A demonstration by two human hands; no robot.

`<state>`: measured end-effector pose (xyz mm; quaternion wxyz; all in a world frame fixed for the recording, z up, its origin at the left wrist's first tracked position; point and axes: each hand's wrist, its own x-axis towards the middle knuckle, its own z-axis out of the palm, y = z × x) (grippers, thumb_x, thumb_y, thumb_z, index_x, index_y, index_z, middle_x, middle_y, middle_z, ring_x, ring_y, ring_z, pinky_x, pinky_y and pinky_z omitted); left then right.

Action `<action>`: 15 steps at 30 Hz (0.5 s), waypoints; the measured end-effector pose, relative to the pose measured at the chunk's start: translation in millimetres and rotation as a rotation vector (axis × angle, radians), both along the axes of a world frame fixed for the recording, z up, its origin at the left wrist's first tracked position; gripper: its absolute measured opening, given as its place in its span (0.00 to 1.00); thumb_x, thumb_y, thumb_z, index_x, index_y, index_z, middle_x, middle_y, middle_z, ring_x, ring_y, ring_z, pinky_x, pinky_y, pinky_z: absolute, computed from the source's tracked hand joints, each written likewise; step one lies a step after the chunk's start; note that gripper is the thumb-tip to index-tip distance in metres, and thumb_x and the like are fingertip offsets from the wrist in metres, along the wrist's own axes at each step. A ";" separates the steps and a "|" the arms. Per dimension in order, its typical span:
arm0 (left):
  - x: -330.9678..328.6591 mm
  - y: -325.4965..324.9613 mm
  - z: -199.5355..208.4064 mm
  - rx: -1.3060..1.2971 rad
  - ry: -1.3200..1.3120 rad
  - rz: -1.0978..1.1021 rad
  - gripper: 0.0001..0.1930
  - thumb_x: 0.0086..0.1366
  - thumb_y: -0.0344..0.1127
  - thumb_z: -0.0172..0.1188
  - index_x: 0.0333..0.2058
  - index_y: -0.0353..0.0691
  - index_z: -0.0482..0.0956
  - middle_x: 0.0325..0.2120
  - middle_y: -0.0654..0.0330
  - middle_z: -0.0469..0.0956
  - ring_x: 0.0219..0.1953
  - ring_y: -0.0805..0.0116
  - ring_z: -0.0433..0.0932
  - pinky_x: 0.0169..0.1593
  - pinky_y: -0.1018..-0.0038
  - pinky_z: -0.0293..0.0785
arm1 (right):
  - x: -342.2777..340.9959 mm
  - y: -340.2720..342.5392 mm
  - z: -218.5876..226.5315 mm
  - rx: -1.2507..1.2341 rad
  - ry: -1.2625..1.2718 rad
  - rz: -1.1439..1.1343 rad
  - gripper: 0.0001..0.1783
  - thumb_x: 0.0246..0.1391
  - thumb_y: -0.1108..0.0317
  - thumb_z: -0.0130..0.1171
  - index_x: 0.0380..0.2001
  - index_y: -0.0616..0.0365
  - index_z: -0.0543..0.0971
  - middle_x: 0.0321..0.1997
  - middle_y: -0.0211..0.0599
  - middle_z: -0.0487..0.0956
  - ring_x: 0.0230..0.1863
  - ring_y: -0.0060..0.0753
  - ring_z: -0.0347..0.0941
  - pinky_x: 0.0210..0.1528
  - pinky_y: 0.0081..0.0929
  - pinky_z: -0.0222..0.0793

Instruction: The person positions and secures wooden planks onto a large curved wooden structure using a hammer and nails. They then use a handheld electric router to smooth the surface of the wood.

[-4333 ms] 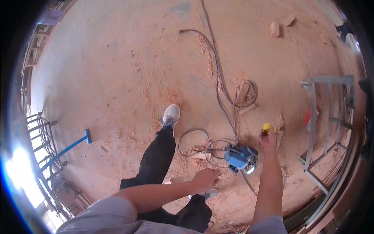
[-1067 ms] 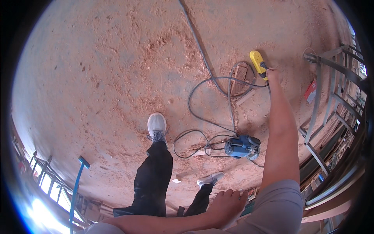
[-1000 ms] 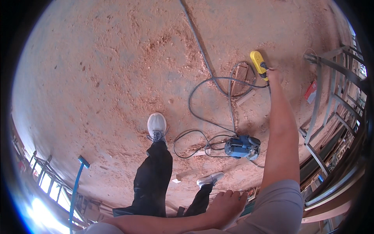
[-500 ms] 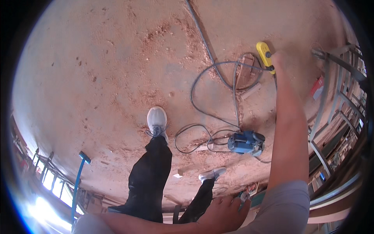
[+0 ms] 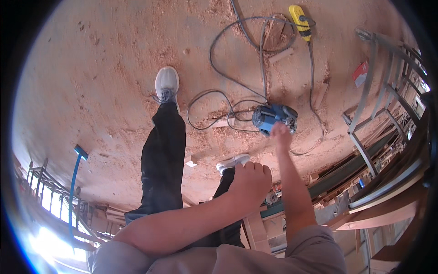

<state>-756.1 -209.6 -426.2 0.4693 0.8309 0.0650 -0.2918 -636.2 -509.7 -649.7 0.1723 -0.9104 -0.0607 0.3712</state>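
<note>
On the dusty floor lies a blue corded power tool (image 5: 273, 119) with a dark round part at its right end. My right hand (image 5: 281, 136) is at the near side of this tool, overlapping its edge; its fingers are small and blurred, so their grip is unclear. My left hand (image 5: 251, 183) is closed, knuckles up, over my right leg, and whatever lies inside its fingers is hidden. Dark cable (image 5: 212, 55) loops from the tool across the floor. Farther off rests a yellow socket block (image 5: 299, 20) with a plug in it.
Reddish wood shavings (image 5: 127, 73) are strewn over the floor. A metal frame rack (image 5: 365, 150) stands at the right, beside a red-and-white box (image 5: 360, 73). A blue-handled broom (image 5: 74, 187) leans at the left. Small wood offcuts (image 5: 281, 55) lie near the cable.
My right hand has come back from the yellow socket block to the blue power tool. The view has shifted, so floor things sit higher in it. My left hand stays closed.
</note>
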 end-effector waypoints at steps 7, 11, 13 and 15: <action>-33.3 -48.4 -10.3 -0.026 -0.001 -0.039 0.20 0.54 0.33 0.65 0.46 0.33 0.78 0.35 0.55 0.79 0.41 0.58 0.79 0.41 0.63 0.74 | -105.7 -210.0 -94.5 -0.512 0.150 -0.232 0.31 0.52 0.49 0.71 0.51 0.64 0.81 0.43 0.53 0.86 0.45 0.50 0.84 0.51 0.41 0.77; -52.4 -72.9 0.9 0.013 0.035 -0.068 0.22 0.55 0.34 0.65 0.48 0.32 0.78 0.36 0.54 0.79 0.41 0.58 0.79 0.42 0.63 0.75 | -95.8 -198.4 -133.1 -0.553 -0.040 -0.073 0.39 0.53 0.45 0.69 0.59 0.65 0.77 0.50 0.54 0.85 0.52 0.55 0.82 0.54 0.45 0.76; -61.5 -84.6 2.1 -0.013 0.031 -0.079 0.22 0.56 0.35 0.65 0.48 0.32 0.77 0.36 0.55 0.78 0.41 0.59 0.79 0.42 0.64 0.75 | -100.8 -221.9 -168.7 -0.508 -0.168 -0.147 0.36 0.57 0.46 0.66 0.57 0.66 0.76 0.54 0.54 0.83 0.52 0.55 0.82 0.57 0.44 0.75; -70.0 -95.8 4.9 -0.054 0.027 -0.069 0.22 0.57 0.36 0.65 0.48 0.32 0.76 0.36 0.55 0.78 0.41 0.59 0.79 0.43 0.65 0.75 | -104.9 -235.4 -200.0 -0.201 -0.102 -0.737 0.30 0.63 0.51 0.63 0.56 0.65 0.75 0.56 0.49 0.83 0.55 0.51 0.81 0.56 0.48 0.77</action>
